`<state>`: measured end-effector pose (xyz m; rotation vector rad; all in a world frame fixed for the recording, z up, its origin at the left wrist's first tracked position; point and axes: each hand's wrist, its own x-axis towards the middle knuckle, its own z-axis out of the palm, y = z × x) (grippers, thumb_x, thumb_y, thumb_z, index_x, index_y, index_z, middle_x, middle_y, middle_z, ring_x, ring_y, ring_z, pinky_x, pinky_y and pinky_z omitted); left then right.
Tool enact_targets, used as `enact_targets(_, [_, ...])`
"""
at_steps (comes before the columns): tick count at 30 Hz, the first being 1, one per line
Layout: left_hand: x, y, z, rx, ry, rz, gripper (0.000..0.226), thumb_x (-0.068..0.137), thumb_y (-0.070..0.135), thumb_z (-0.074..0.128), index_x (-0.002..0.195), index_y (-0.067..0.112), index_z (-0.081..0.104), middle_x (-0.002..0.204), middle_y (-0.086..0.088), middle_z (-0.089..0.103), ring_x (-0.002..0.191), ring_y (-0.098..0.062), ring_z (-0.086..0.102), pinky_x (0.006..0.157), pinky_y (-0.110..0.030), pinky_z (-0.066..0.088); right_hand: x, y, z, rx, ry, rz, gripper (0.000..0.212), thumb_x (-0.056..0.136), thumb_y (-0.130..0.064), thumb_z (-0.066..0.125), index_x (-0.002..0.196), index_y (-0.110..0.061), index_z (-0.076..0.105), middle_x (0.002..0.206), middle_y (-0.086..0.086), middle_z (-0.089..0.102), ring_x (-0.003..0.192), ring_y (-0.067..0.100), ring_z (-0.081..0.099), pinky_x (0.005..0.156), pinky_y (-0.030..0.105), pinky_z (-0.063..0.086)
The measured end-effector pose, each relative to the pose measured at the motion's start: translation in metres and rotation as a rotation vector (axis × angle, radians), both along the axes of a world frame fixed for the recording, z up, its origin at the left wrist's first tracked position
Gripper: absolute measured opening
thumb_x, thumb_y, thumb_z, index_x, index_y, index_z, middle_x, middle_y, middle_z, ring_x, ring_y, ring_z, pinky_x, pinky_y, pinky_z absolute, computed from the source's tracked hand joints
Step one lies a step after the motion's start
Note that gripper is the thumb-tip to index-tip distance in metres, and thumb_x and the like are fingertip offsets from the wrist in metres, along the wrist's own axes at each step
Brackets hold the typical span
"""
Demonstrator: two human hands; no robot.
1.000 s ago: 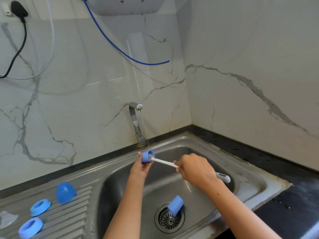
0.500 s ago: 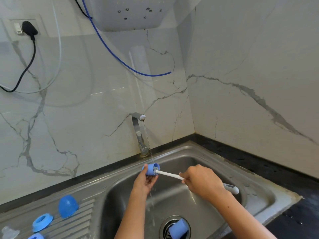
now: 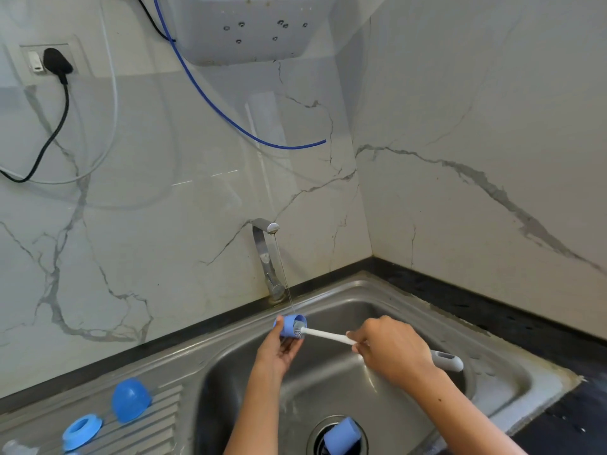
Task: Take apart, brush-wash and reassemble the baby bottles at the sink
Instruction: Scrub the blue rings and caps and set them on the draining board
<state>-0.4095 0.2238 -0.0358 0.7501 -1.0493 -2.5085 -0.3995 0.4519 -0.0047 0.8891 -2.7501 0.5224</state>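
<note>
My left hand (image 3: 279, 348) holds a small blue bottle body (image 3: 289, 326) on its side under the thin stream from the tap (image 3: 266, 254). My right hand (image 3: 392, 351) grips the white handle of a bottle brush (image 3: 328, 335), whose bristle head is inside the bottle's mouth. The brush's grey end (image 3: 448, 360) sticks out behind my right wrist. A second blue bottle body (image 3: 341, 433) lies on the sink drain. On the draining board to the left sit a blue dome cap (image 3: 130, 399) and a blue screw ring (image 3: 82, 431).
The steel sink basin (image 3: 377, 310) sits in a corner of marble walls with dark counter (image 3: 492, 310) to the right. A clear teat (image 3: 14, 448) lies at the bottom left edge. A blue hose (image 3: 236, 124) and a plugged black cable (image 3: 57, 65) hang on the wall.
The camera tilted upward, so the sink and hands sit lower in view. My hands keep the brush in the bottle under the running water; the brush head has slid slightly.
</note>
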Motion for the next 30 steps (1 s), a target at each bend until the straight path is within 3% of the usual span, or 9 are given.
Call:
enact_targets(4, [-0.003, 0.004, 0.003, -0.016, -0.004, -0.062, 0.022, 0.089, 0.015, 0.063, 0.098, -0.001, 0.053, 0.092, -0.023, 0.059, 0.080, -0.032, 0.061, 0.066, -0.047, 0.057, -0.002, 0.002, -0.002, -0.030, 0.016, -0.076, 0.034, 0.100, -0.032, 0.046, 0.131, -0.036, 0.057, 0.108, -0.001, 0.066, 0.094, 0.019, 0.065, 0.074, 0.027, 0.048])
enact_targets(9, [-0.001, 0.000, -0.001, -0.054, -0.043, -0.081, 0.025, 0.088, 0.016, 0.065, 0.101, -0.002, 0.055, 0.094, -0.023, 0.059, 0.082, -0.031, 0.062, 0.046, -0.038, 0.057, 0.000, -0.006, -0.002, 0.103, 0.126, -0.008, 0.032, 0.102, -0.027, 0.041, 0.129, -0.029, 0.058, 0.104, 0.005, 0.066, 0.091, 0.026, 0.064, 0.067, 0.030, 0.042])
enact_targets(18, [0.005, -0.011, -0.003, 0.041, -0.016, -0.010, 0.034, 0.088, 0.033, 0.063, 0.095, 0.001, 0.054, 0.080, -0.017, 0.064, 0.068, -0.029, 0.066, 0.044, -0.040, 0.056, -0.013, 0.007, -0.001, 0.018, 0.022, 0.164, 0.034, 0.098, -0.034, 0.050, 0.130, -0.034, 0.060, 0.109, -0.003, 0.069, 0.095, 0.019, 0.063, 0.075, 0.028, 0.047])
enact_targets(20, [0.003, -0.010, -0.003, 0.031, 0.009, 0.030, 0.032, 0.090, 0.033, 0.061, 0.099, 0.003, 0.052, 0.080, -0.017, 0.063, 0.062, -0.029, 0.066, 0.064, -0.043, 0.058, -0.016, 0.018, -0.002, -0.035, -0.040, 0.104, 0.031, 0.096, -0.036, 0.053, 0.126, -0.038, 0.062, 0.114, -0.007, 0.067, 0.098, 0.015, 0.062, 0.075, 0.024, 0.046])
enact_targets(22, [0.001, -0.012, -0.006, 0.013, 0.009, 0.079, 0.032, 0.092, 0.029, 0.059, 0.109, 0.005, 0.047, 0.090, -0.018, 0.057, 0.076, -0.030, 0.060, 0.089, -0.048, 0.048, -0.021, 0.028, -0.005, -0.097, -0.085, 0.038, 0.030, 0.095, -0.037, 0.054, 0.124, -0.040, 0.062, 0.117, -0.009, 0.066, 0.100, 0.014, 0.062, 0.080, 0.025, 0.048])
enact_targets(23, [0.000, -0.013, -0.007, -0.010, 0.005, 0.094, 0.032, 0.093, 0.027, 0.059, 0.113, 0.006, 0.045, 0.096, -0.020, 0.056, 0.083, -0.031, 0.057, 0.093, -0.050, 0.045, -0.022, 0.031, -0.006, -0.127, -0.098, 0.013, 0.030, 0.095, -0.037, 0.054, 0.125, -0.040, 0.062, 0.117, -0.010, 0.066, 0.101, 0.014, 0.062, 0.081, 0.025, 0.047])
enact_targets(25, [-0.001, -0.008, -0.005, -0.053, 0.019, 0.077, 0.030, 0.093, 0.023, 0.059, 0.116, 0.008, 0.045, 0.106, -0.020, 0.053, 0.090, -0.031, 0.056, 0.085, -0.049, 0.049, -0.022, 0.029, -0.007, -0.188, -0.141, -0.001, 0.030, 0.095, -0.036, 0.054, 0.124, -0.039, 0.062, 0.114, -0.012, 0.066, 0.098, 0.013, 0.061, 0.080, 0.025, 0.046])
enact_targets(27, [-0.005, -0.002, -0.003, -0.099, 0.024, 0.054, 0.022, 0.093, 0.017, 0.058, 0.110, 0.006, 0.050, 0.111, -0.019, 0.052, 0.083, -0.027, 0.056, 0.061, -0.043, 0.058, -0.021, 0.022, -0.011, -0.204, -0.195, 0.029, 0.030, 0.094, -0.037, 0.054, 0.123, -0.039, 0.063, 0.116, -0.016, 0.065, 0.098, 0.011, 0.062, 0.083, 0.027, 0.049])
enact_targets(30, [-0.008, 0.001, -0.002, -0.129, 0.046, 0.042, 0.017, 0.095, 0.008, 0.054, 0.111, 0.005, 0.052, 0.113, -0.019, 0.052, 0.079, -0.025, 0.055, 0.042, -0.033, 0.055, -0.020, 0.014, -0.017, -0.204, -0.247, 0.043, 0.032, 0.094, -0.038, 0.054, 0.125, -0.036, 0.063, 0.127, -0.017, 0.062, 0.109, 0.012, 0.061, 0.093, 0.031, 0.049])
